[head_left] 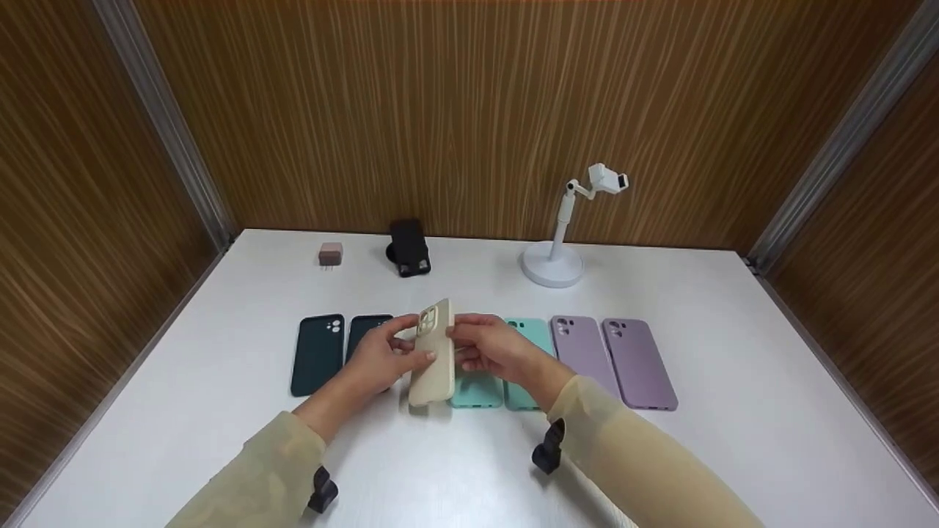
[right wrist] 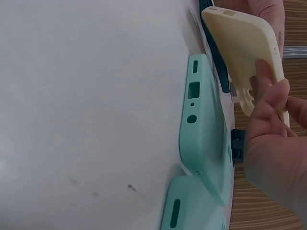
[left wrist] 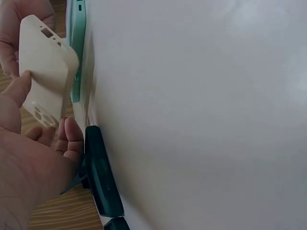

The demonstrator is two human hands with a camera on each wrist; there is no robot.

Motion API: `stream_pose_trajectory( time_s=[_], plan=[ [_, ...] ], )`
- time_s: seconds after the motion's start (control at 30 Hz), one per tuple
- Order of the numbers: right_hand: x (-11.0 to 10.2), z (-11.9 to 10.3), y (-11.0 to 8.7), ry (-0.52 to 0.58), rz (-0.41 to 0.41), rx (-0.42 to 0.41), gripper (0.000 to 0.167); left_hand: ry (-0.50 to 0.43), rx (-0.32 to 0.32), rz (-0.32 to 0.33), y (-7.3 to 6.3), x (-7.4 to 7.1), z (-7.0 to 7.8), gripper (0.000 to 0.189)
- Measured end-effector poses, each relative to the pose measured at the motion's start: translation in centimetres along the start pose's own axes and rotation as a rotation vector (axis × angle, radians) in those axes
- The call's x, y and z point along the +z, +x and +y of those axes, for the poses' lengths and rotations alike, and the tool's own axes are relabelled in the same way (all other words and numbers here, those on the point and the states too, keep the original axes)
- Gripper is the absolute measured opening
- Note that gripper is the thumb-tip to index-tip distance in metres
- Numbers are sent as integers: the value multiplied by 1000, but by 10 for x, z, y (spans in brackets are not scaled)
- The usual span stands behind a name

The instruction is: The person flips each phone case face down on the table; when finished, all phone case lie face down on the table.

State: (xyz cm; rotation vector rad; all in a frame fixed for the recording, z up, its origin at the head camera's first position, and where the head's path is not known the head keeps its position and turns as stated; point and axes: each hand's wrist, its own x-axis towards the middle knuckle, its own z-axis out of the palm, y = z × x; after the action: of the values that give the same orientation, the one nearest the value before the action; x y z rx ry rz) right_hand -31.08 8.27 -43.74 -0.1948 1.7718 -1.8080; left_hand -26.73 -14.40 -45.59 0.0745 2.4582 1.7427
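Observation:
Both hands hold a cream phone case (head_left: 434, 367) tilted up above the table, its camera cutouts at the top left. My left hand (head_left: 381, 357) grips its left side, the thumb lying across the back. At the opposite edge, my right hand (head_left: 499, 348) pinches the case; in the right wrist view its fingers (right wrist: 264, 76) reach into the hollow inner side. Beneath and beside the right hand lie two mint phone cases (head_left: 477, 392), partly covered. Near the left hand are two dark teal phone cases (head_left: 318, 356), one half hidden by that hand.
Two purple phone cases (head_left: 640, 364) lie right of the mint ones, in the same row. Farther back stand a white stand with a jointed arm (head_left: 554, 265), a black phone-like object (head_left: 409, 246) and a small pink block (head_left: 331, 254). Wood-patterned panels (head_left: 440, 117) enclose the white table (head_left: 455, 469).

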Motion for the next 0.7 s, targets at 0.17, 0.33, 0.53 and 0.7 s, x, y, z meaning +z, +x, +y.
stream_pose_trajectory(
  time_s=[0.17, 0.33, 0.53, 0.7],
  plan=[
    [-2, 0, 0, 35, -16, -24, 42, -4, 9, 25, 1, -4, -1, 73],
    [-1, 0, 0, 55, -9, -24, 42, -23, 15, 30, 3, -5, -2, 74],
    [1, 2, 2, 56, 25, -15, 40, -66, 20, 68, 7, -7, -4, 70],
    [3, 4, 5, -54, 73, -41, 35, -65, 40, 131, 10, -10, -5, 63]
  ],
)
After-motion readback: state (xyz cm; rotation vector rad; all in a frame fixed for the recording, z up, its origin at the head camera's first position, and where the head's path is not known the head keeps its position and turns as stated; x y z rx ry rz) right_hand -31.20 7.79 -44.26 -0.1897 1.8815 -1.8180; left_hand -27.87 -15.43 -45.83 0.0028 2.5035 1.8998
